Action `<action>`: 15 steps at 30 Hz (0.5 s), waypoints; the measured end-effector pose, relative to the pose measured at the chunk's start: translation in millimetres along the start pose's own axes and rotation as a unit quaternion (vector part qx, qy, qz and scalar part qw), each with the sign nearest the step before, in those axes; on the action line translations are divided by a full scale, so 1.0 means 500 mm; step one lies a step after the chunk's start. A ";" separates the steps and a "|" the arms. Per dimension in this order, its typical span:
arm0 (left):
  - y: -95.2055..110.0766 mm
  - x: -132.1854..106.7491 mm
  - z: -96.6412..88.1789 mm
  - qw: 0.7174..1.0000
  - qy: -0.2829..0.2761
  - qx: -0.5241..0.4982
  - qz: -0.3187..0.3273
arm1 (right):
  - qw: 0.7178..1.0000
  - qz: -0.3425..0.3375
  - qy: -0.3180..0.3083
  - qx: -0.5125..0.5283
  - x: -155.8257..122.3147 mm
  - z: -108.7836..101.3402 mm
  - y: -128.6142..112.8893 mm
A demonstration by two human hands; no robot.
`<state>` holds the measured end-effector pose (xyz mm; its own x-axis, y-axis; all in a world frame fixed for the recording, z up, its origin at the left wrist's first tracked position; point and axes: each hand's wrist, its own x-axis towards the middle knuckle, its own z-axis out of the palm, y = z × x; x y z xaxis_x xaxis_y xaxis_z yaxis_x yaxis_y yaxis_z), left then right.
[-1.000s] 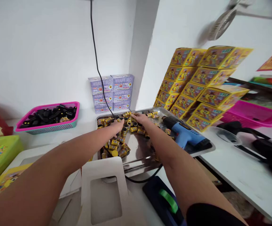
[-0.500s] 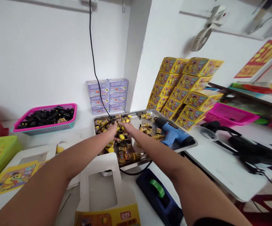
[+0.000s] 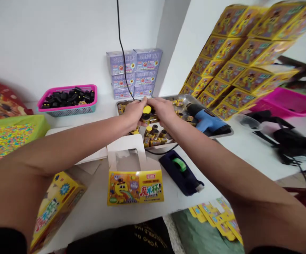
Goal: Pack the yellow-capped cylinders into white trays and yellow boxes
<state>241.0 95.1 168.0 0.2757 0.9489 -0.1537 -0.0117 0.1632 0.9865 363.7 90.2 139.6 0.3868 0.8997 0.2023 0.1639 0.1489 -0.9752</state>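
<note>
"Left hand (image 3: 135, 112) is curled around yellow-capped canisters (image 3: 147, 110) over the metal tray (image 3: 171, 139); right hand (image 3: 165, 110) sits just beside, fingers mostly hidden; I can't tell whether it grips anything."

"Round things, bunched together; one could roll free if the fingers loosen?"

"Yes; and that black cord (image 3: 125, 67) hangs just beyond; a snagging wrist could drag it against the purple boxes (image 3: 134, 74) behind."

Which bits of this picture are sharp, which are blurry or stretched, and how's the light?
In the head view, the front box has crisp lettering; the stacked yellow boxes blur and stretch toward the upper right; the left hand and right hand are clear enough to make out; the pillar shows a greyer left face; the metal tray gleams softly.
</note>
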 end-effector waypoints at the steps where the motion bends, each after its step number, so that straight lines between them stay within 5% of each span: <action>1: 0.003 -0.048 -0.014 1.000 -0.004 0.004 -0.003 | 1.000 0.006 -0.008 0.012 -0.039 0.001 -0.014; 7: -0.069 -0.306 -0.092 0.997 -0.034 0.035 -0.060 | 0.997 0.052 -0.051 -0.012 -0.308 0.014 -0.038; 15: -0.153 -0.423 -0.112 0.993 -0.080 0.019 -0.082 | 0.957 -0.138 -0.006 -0.255 -0.475 -0.007 -0.024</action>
<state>129.7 -102.7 121.6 0.4201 0.8549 -0.3043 0.0817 0.2983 0.9510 272.9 -126.8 103.7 0.2556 0.8597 0.4422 0.6811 0.1645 -0.7134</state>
